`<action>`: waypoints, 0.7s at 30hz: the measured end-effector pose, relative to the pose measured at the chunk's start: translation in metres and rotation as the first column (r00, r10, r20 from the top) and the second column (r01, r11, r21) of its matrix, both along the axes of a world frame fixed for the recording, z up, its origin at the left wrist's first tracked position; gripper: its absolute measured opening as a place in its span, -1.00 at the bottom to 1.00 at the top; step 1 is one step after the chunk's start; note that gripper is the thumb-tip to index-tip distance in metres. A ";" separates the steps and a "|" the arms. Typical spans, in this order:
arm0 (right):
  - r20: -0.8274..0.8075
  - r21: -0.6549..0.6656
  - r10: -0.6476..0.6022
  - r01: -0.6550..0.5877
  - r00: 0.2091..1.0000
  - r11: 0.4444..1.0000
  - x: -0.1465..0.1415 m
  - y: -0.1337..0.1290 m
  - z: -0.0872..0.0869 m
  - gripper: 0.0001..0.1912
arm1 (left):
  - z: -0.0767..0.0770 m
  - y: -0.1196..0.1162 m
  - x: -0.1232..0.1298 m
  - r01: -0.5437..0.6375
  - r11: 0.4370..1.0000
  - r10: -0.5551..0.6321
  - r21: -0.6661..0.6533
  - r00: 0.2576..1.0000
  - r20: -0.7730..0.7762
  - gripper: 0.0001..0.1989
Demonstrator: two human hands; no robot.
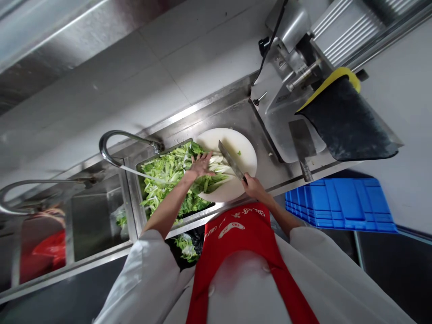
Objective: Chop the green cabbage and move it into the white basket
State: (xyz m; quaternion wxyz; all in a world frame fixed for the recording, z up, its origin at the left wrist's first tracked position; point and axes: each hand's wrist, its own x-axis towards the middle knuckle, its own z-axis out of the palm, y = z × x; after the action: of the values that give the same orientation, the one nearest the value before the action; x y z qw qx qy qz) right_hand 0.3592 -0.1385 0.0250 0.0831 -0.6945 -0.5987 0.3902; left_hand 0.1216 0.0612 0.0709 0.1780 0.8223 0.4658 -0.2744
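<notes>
White-stalked, probably light, crisp and slippery, best pinned by the stalks (222,168), with greens (214,183) toward 8 o'clock on cutting board (245,150), under wide-spread left hand (201,166), and knife (230,159) gripped in right hand (254,187).

A pale wall (202,36) made of big, smooth tiles runs along the back. A long, shiny metal worktop (232,116) stands against it, with deep sinks (97,207) on the left and two bent taps (118,132). A wide metal panel (84,33) crosses the top left corner. On the right is a plain, light side wall (410,180). White light shines on the worktop's back edge.
</notes>
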 end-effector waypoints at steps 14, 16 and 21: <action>-0.020 0.007 -0.005 0.005 1.000 1.000 0.001 0.003 -0.001 -0.80 | -0.031 -0.112 -0.009 0.220 0.937 -0.235 0.272 0.972 0.022 -0.03; -0.018 -0.012 -0.025 0.025 1.000 1.000 0.001 0.001 0.001 -0.79 | -0.035 -0.107 -0.004 0.144 0.936 -0.168 0.321 0.985 0.047 -0.17; 0.059 -0.048 -0.089 0.092 0.994 0.995 -0.002 -0.009 0.010 -0.74 | -0.042 -0.096 0.046 -0.212 0.855 0.172 0.473 0.977 0.127 -0.11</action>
State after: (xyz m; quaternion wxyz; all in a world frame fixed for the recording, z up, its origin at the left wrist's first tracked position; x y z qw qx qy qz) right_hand 0.3571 -0.1471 0.0355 0.0659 -0.7336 -0.5587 0.3812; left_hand 0.1680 -0.0346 0.0285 0.0119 0.8001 0.5918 -0.0971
